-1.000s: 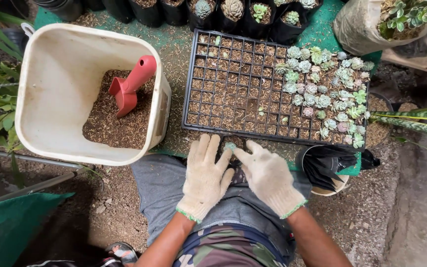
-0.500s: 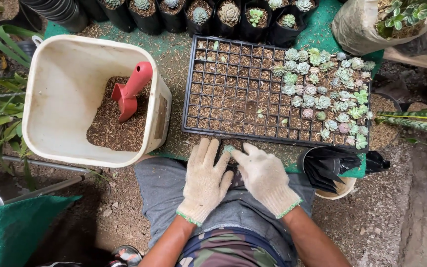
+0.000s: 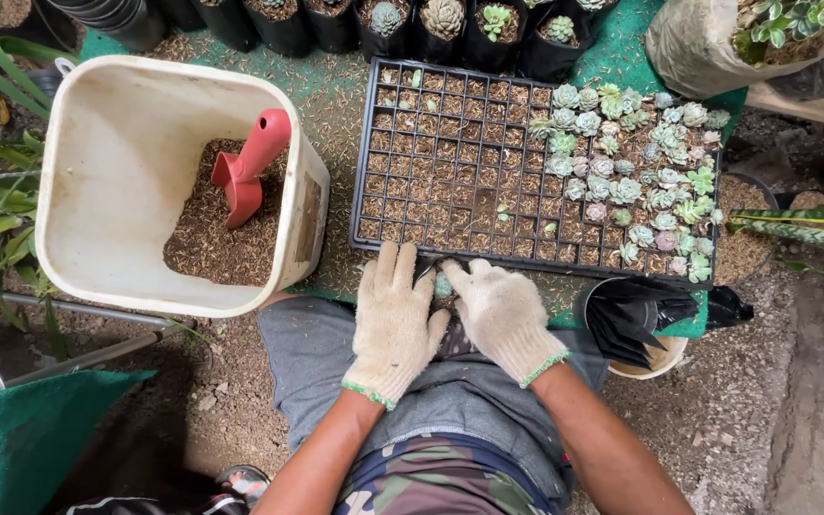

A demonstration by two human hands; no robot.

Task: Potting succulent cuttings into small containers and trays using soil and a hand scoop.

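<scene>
Both gloved hands, left hand (image 3: 393, 319) and right hand (image 3: 501, 315), rest with fingers spread flat, gripping nothing, flanking a small succulent (image 3: 442, 284) just beside the seedling tray (image 3: 450, 153)'s near edge; white bucket (image 3: 126, 172) crowds left.

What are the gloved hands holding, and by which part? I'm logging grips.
A small pale green succulent sits between left hand and right hand; the gloves hide where they grip it.

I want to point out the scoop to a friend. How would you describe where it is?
Find the big cream square bucket left of the black seedling tray. Inside it, on the brown potting mix, lies the scoop. It is the only red thing there, handle pointing up-right.
</scene>
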